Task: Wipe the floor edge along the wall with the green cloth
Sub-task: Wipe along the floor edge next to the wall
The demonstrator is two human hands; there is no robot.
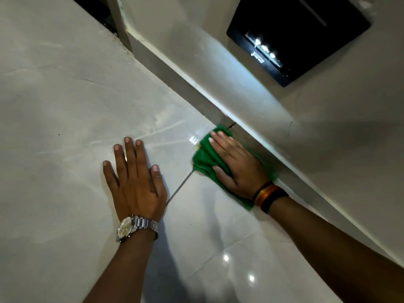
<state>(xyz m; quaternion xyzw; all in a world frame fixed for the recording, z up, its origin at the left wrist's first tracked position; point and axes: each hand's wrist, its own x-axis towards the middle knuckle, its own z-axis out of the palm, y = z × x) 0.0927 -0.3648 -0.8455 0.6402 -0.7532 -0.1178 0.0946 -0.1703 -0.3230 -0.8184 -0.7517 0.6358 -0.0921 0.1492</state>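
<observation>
A crumpled green cloth (202, 157) lies on the glossy tiled floor where it meets the grey skirting strip (175, 78) of the wall. My right hand (237, 164) presses flat on top of the cloth, fingers pointing along the skirting, and hides most of it. My left hand (136, 178) rests palm down on the bare tile to the left, fingers spread, holding nothing. A metal watch sits on the left wrist, and dark and orange bands on the right wrist.
A pale wall (317, 127) rises right of the skirting, with a black panel showing lit spots (295, 33) mounted on it. A dark opening with a door frame (118, 20) lies at the top left. A grout line (179, 189) runs between my hands.
</observation>
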